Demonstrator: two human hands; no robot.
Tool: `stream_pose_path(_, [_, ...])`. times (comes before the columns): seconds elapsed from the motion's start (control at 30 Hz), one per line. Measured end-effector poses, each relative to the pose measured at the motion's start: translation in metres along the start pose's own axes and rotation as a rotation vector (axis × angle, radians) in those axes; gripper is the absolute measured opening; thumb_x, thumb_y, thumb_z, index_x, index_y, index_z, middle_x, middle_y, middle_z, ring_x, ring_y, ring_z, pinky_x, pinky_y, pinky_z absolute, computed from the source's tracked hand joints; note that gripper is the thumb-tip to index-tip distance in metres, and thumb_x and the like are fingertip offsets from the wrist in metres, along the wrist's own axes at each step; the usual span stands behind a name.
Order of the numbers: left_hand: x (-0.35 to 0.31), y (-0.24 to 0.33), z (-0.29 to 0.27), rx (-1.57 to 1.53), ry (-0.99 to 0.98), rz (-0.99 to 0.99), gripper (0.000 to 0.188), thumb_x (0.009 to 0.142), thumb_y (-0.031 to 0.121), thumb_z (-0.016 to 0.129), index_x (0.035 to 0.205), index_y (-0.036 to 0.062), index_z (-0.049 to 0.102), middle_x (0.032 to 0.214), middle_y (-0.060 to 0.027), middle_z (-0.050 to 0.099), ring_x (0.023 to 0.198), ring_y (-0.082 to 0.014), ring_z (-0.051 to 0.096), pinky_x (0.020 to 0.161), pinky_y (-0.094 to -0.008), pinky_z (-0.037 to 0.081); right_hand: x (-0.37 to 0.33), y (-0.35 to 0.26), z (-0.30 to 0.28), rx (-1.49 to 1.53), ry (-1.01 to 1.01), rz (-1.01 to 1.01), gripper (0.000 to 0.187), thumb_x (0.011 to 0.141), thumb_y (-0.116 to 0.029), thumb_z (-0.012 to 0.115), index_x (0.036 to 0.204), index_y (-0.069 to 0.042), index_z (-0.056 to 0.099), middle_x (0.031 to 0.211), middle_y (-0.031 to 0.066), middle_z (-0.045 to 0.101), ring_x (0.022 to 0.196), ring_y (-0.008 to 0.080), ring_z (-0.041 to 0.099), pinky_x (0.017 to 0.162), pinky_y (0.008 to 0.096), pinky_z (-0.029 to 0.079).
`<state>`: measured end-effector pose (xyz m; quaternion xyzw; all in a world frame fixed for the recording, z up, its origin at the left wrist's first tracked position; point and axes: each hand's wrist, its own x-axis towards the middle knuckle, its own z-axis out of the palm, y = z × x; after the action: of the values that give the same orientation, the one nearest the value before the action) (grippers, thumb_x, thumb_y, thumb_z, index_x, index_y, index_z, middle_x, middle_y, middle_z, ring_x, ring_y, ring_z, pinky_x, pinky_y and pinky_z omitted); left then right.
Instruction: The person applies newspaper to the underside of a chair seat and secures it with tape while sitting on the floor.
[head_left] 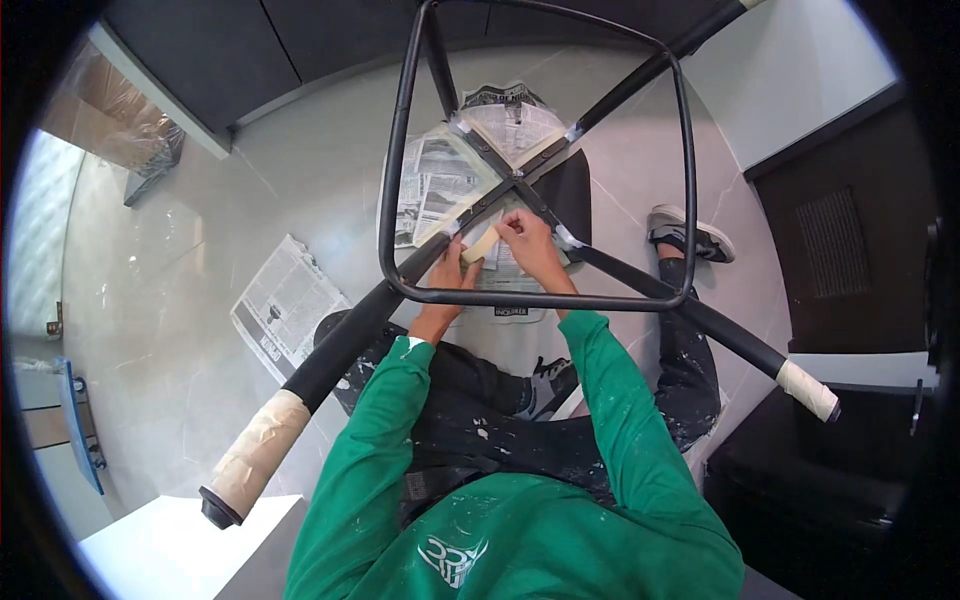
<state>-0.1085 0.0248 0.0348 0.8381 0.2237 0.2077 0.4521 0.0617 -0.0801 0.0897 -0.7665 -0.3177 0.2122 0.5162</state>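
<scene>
An upside-down black stool (516, 175) stands before me, its legs spreading from a cross under the seat and a bent metal ring joined around them. Newspaper (440, 190) edged with masking tape covers much of the seat's underside; a black patch of seat (572, 188) shows bare at the right. Between my hands stretches a strip of masking tape (482, 246), near the cross. My right hand (530, 245) pinches its upper end. My left hand (450, 268) has fingers closed at its lower end, beside the near-left leg.
A loose newspaper sheet (285, 310) lies on the grey floor to the left. Tan tape wraps the leg ends (258, 450) reaching toward me. Dark cabinets (220, 50) line the back, and a plastic-wrapped box (115, 110) stands far left. My shoe (690, 235) rests at the right.
</scene>
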Motion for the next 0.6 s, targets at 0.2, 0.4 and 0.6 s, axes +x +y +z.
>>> stream_pose_path(0.2, [-0.007,0.002,-0.005,0.096,0.234,0.327,0.048,0.097,0.023,0.072,0.131,-0.0065,0.054,0.124,-0.0306,0.06,0.114,-0.0487,0.06,0.098,-0.0507,0.048,0.006,0.041,0.03,-0.006,0.065,-0.007,0.015,0.097,-0.013,0.069,0.1,0.002,0.067,0.084,0.0123,0.073,0.074,0.0165,0.069,0.07,0.0331,0.054])
stream_pose_path(0.4, [-0.023,0.026,-0.032,-0.046,0.031,0.005,0.032,0.099,0.027,0.072,0.107,-0.0026,0.063,0.093,-0.0224,0.065,0.084,-0.0361,0.064,0.075,-0.0439,0.048,0.01,0.036,0.034,-0.113,0.23,-0.056,0.017,0.096,-0.016,0.068,0.1,0.0,0.067,0.087,0.0131,0.073,0.078,0.0223,0.071,0.074,0.0363,0.055])
stream_pose_path(0.6, [-0.032,0.036,-0.086,-0.204,-0.187,-0.248,0.034,0.104,0.033,0.065,0.108,-0.0009,0.065,0.076,-0.01,0.061,0.072,-0.0201,0.06,0.066,-0.0373,0.047,0.018,0.02,0.03,-0.136,0.316,-0.121,0.015,0.096,-0.016,0.067,0.098,-0.001,0.064,0.087,0.0181,0.07,0.08,0.0346,0.07,0.075,0.0438,0.054])
